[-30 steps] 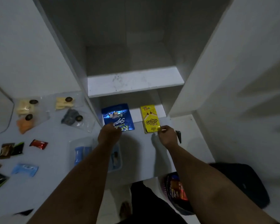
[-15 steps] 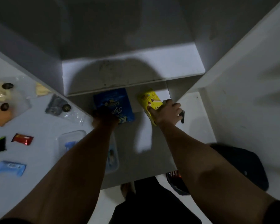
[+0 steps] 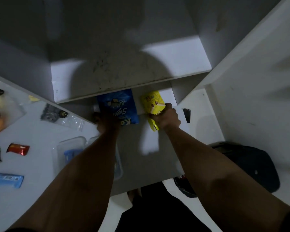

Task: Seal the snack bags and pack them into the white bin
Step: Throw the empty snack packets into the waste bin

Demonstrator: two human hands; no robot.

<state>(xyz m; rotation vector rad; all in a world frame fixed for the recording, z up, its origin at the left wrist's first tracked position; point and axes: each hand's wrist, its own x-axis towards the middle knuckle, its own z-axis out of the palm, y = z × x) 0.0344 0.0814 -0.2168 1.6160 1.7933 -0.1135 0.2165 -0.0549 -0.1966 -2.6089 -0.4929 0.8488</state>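
A blue snack bag [image 3: 118, 104] lies flat on the white desk [image 3: 141, 164], partly under the low shelf [image 3: 124, 71]. My left hand [image 3: 106, 122] lies over its near left corner in deep shadow; its grip is hard to read. Beside it to the right is a yellow snack bag [image 3: 153, 104]. My right hand [image 3: 166, 118] grips this bag at its near end, fingers curled round the edge. A clear plastic container [image 3: 70, 148] with blue packets inside sits near my left forearm, partly hidden by it.
To the left lie zip bags with food [image 3: 54, 113], a red wrapper [image 3: 18, 149], a light blue packet [image 3: 8, 180] and dark packets. A small black object [image 3: 187, 115] lies right of the yellow bag. A dark bag [image 3: 251, 166] sits on the floor at right.
My head has leaned in and down, and its shadow now covers the shelf. My right hand has moved from the yellow bag's near edge to curl round it.
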